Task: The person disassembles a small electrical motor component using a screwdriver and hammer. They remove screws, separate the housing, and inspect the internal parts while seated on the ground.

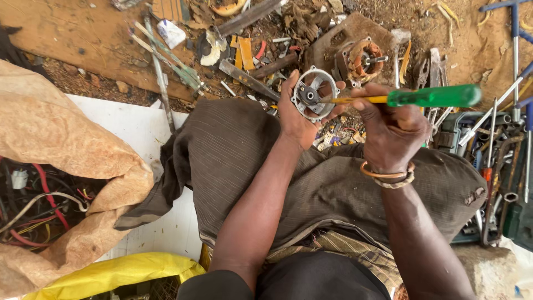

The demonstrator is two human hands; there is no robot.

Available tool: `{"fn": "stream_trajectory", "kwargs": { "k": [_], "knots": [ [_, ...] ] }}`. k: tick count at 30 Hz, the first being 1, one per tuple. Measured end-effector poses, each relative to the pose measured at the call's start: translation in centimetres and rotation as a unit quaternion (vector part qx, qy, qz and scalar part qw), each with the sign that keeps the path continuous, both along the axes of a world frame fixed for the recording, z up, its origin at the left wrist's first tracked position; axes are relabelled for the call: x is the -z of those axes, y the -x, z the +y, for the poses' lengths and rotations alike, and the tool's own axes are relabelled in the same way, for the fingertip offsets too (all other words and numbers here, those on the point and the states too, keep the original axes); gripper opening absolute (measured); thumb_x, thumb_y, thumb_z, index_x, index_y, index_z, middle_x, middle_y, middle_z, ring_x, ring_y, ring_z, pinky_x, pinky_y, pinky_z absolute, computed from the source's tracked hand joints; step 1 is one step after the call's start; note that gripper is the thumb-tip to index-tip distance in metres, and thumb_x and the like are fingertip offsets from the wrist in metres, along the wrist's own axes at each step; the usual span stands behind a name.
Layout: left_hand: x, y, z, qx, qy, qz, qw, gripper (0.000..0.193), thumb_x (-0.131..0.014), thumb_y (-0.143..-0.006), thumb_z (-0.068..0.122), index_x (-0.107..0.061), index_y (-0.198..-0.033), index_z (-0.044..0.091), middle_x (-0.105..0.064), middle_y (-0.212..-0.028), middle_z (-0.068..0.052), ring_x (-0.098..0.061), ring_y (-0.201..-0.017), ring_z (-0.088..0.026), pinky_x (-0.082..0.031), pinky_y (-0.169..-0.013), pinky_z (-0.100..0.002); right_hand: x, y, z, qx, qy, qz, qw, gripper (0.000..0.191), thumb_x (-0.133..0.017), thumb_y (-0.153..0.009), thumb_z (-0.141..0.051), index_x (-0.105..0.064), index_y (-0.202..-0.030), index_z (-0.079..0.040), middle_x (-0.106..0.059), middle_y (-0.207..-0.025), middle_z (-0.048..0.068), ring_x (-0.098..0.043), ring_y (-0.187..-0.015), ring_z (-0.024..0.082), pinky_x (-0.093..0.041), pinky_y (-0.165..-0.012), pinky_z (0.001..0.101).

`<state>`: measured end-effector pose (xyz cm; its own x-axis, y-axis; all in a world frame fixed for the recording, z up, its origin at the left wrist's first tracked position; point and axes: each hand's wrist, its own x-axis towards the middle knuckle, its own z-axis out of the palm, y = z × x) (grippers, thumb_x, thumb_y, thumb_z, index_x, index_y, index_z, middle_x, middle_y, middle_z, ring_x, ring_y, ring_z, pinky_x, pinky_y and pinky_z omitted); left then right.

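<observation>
With left hand (pixel 297 114) fingers gripping the round motor end cap (pixel 315 93), right hand (pixel 388 130) fingers pinching the green-handled screwdriver (pixel 427 97) should, I judge, keep its tip square on the cap's hub.

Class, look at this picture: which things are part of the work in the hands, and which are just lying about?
In hand:
round metal motor cover, in left hand
green-handled screwdriver, in right hand

Lying about:
copper-wound motor part
brown sack of wires
blue-handled tools
yellow bag
</observation>
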<state>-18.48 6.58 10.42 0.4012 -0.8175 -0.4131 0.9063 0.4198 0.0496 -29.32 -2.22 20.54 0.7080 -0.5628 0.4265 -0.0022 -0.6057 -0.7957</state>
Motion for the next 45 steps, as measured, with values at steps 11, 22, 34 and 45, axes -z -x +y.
{"fn": "stream_trajectory", "kwargs": {
  "k": [11,22,34,45],
  "knots": [
    [-0.1,-0.2,-0.1,0.0,-0.002,-0.01,1.0,0.058,-0.038,-0.106,0.058,-0.063,-0.119,0.007,-0.074,-0.109,-0.024,-0.073,-0.095,-0.037,-0.063,-0.079,-0.047,-1.3,-2.5,0.3,0.007,0.008,0.02,1.0,0.021,-0.083,-0.092,0.0,-0.075,-0.111,-0.006,-0.08,-0.097,0.009,-0.067,-0.07,0.013,-0.055,-0.064,0.0233],
    [0.3,-0.3,-0.2,-0.021,0.031,-0.011,0.999,0.061,-0.034,-0.109,0.052,-0.063,-0.118,-0.001,-0.073,-0.108,-0.027,-0.074,-0.097,-0.036,-0.064,-0.085,-0.048,-1.9,-2.3,-0.5,-0.085,-0.127,0.03,0.988,0.018,-0.073,-0.107,-0.007,-0.067,-0.123,-0.004,-0.078,-0.116,0.007,-0.074,-0.092,0.01,-0.059,-0.076,0.0217],
    [1.0,-0.3,-0.6,-0.01,-0.027,-0.034,0.999,0.053,-0.036,-0.108,0.048,-0.063,-0.121,0.004,-0.076,-0.104,-0.021,-0.075,-0.095,-0.03,-0.063,-0.086,-0.042,-1.2,-2.0,-1.8,-0.134,-0.04,0.01,0.99,0.021,-0.078,-0.099,-0.01,-0.067,-0.117,-0.009,-0.074,-0.114,0.0,-0.071,-0.087,0.005,-0.057,-0.064,0.021],
    [1.9,0.3,-0.9,0.007,-0.058,-0.026,0.998,0.049,-0.043,-0.107,0.046,-0.065,-0.121,0.004,-0.076,-0.104,-0.011,-0.075,-0.093,-0.022,-0.062,-0.087,-0.041,-1.9,-1.7,-0.4,-0.104,-0.034,0.007,0.994,0.024,-0.08,-0.099,-0.004,-0.069,-0.119,-0.009,-0.076,-0.112,0.008,-0.074,-0.097,0.013,-0.062,-0.085,0.0256]
  ]
}}
